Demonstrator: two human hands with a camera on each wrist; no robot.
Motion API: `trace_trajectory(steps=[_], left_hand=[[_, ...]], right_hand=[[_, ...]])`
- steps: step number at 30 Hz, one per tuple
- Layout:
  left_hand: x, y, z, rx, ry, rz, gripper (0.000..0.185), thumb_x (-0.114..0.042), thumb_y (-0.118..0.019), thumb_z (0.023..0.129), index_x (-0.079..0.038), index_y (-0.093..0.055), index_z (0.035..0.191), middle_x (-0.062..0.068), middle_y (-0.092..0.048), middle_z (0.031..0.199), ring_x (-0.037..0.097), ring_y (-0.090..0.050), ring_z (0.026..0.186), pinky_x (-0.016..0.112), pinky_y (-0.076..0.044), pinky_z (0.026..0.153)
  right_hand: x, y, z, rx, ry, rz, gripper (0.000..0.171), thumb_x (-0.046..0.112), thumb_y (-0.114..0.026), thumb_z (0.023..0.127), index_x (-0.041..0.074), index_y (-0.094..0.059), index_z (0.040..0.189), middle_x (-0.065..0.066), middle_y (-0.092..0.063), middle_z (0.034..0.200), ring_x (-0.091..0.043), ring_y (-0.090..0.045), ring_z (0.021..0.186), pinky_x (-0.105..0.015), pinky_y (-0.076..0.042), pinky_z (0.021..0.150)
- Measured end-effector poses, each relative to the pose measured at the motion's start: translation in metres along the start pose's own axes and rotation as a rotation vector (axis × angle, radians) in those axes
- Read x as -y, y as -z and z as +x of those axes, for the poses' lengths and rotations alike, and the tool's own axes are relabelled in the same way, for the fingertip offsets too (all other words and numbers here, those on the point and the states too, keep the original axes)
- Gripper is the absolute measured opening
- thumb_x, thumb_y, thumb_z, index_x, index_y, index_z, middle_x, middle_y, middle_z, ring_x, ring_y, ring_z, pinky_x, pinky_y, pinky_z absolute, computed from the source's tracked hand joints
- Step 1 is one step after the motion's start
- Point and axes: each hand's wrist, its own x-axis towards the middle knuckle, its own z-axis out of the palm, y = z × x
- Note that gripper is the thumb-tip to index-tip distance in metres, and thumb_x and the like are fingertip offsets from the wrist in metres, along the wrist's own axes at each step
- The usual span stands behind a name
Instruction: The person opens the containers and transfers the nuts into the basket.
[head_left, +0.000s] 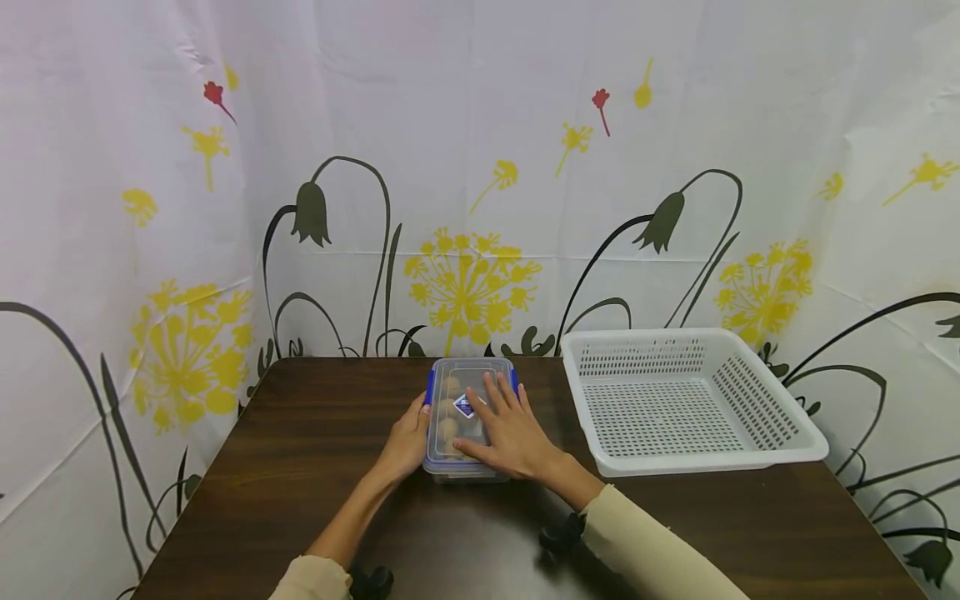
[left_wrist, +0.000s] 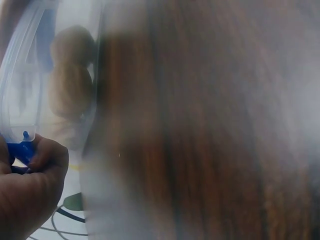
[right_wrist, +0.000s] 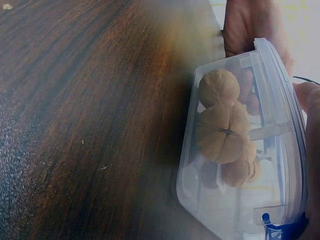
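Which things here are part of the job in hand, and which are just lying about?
In hand:
clear container with blue clips, walnuts inside
left hand gripping its left side
right hand flat on the lid

Lying about:
white basket
dark wooden table

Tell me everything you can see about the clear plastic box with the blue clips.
The box is a rectangular container of clear plastic with a clear lid and blue clips at its sides. It lies flat on the dark wooden table, lid on, near the far edge, left of the white basket. Inside are several round, tan walnut-like pieces. A small blue and white label sits on the lid. The right hand rests flat on the lid; the left hand pinches a blue clip at the left side.
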Motion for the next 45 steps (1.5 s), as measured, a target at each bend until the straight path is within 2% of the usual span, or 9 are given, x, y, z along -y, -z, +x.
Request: trace_trajectory(steps=[12, 16, 21, 24, 26, 30, 34, 40, 45], left_hand=[[0.006, 0.004, 0.004, -0.027, -0.025, 0.051, 0.045, -0.009, -0.031, 0.115, 0.012, -0.041, 0.153, 0.037, -0.059, 0.139, 0.052, -0.059, 0.129, 0.063, -0.045, 0.112], [0.008, 0.011, 0.004, 0.034, 0.055, -0.03, 0.046, -0.013, -0.031, 0.116, 0.006, -0.041, 0.157, 0.028, -0.069, 0.117, 0.036, -0.07, 0.093, 0.045, -0.06, 0.079], [0.006, 0.016, 0.005, 0.078, 0.143, -0.149, 0.049, -0.014, -0.03, 0.116, 0.006, -0.037, 0.16, 0.015, -0.067, 0.094, 0.017, -0.057, 0.065, 0.026, -0.047, 0.054], [0.004, 0.017, 0.006, 0.08, 0.183, -0.162, 0.051, -0.018, -0.031, 0.117, 0.008, -0.034, 0.161, 0.02, -0.068, 0.105, 0.02, -0.064, 0.078, 0.028, -0.052, 0.064], [0.003, 0.017, 0.006, 0.085, 0.204, -0.141, 0.054, -0.022, -0.031, 0.117, 0.009, -0.031, 0.161, 0.029, -0.066, 0.125, 0.031, -0.069, 0.1, 0.038, -0.058, 0.086], [0.002, 0.016, 0.007, 0.101, 0.221, -0.106, 0.061, -0.029, -0.031, 0.117, 0.011, -0.026, 0.162, 0.034, -0.039, 0.161, 0.049, -0.039, 0.15, 0.059, -0.03, 0.125], [0.001, 0.016, 0.008, 0.107, 0.222, -0.078, 0.062, -0.032, -0.03, 0.117, 0.011, -0.026, 0.162, 0.032, -0.028, 0.167, 0.049, -0.021, 0.157, 0.06, -0.016, 0.129], [-0.001, 0.016, 0.008, 0.103, 0.217, -0.068, 0.066, -0.038, -0.033, 0.117, 0.008, -0.027, 0.163, 0.031, -0.037, 0.164, 0.047, -0.044, 0.146, 0.06, -0.041, 0.117], [-0.009, 0.015, 0.01, 0.06, 0.144, 0.064, 0.068, -0.039, -0.033, 0.117, 0.009, -0.023, 0.164, 0.036, -0.034, 0.161, 0.052, -0.039, 0.147, 0.064, -0.034, 0.121]], right_hand=[[-0.001, 0.002, 0.0, -0.011, 0.006, -0.007, 0.088, 0.068, -0.052, 0.1, 0.013, -0.035, 0.167, -0.022, -0.016, 0.174, -0.044, -0.01, 0.162, -0.07, -0.011, 0.127], [0.0, 0.002, 0.0, -0.011, 0.022, -0.013, 0.088, 0.068, -0.052, 0.1, 0.012, -0.036, 0.166, -0.024, -0.017, 0.174, -0.046, -0.012, 0.161, -0.071, -0.013, 0.126], [0.0, 0.0, 0.001, -0.015, 0.022, -0.022, 0.088, 0.068, -0.051, 0.1, 0.012, -0.036, 0.166, -0.023, -0.019, 0.174, -0.045, -0.014, 0.161, -0.071, -0.015, 0.126], [-0.001, 0.0, 0.001, -0.032, 0.017, -0.009, 0.087, 0.068, -0.053, 0.099, 0.012, -0.04, 0.165, -0.023, -0.022, 0.173, -0.044, -0.015, 0.161, -0.071, -0.015, 0.126], [-0.001, -0.001, 0.001, -0.048, 0.013, 0.012, 0.086, 0.067, -0.054, 0.099, 0.012, -0.042, 0.164, -0.023, -0.023, 0.173, -0.044, -0.017, 0.161, -0.071, -0.016, 0.125], [-0.004, -0.002, 0.0, -0.086, 0.017, 0.063, 0.083, 0.064, -0.056, 0.1, 0.009, -0.046, 0.161, -0.024, -0.026, 0.171, -0.045, -0.019, 0.161, -0.073, -0.018, 0.124], [-0.005, -0.005, -0.001, -0.13, 0.013, 0.148, 0.081, 0.058, -0.06, 0.1, 0.006, -0.047, 0.16, -0.025, -0.029, 0.17, -0.045, -0.02, 0.16, -0.073, -0.018, 0.124], [-0.009, -0.009, -0.005, -0.259, -0.06, 0.283, 0.079, 0.047, -0.068, 0.098, 0.0, -0.047, 0.158, -0.027, -0.028, 0.17, -0.046, -0.019, 0.16, -0.068, -0.025, 0.124], [-0.011, -0.009, -0.008, -0.331, -0.184, 0.373, 0.082, 0.045, -0.068, 0.099, 0.0, -0.041, 0.161, -0.025, -0.027, 0.171, -0.047, -0.023, 0.159, -0.066, -0.027, 0.124]])
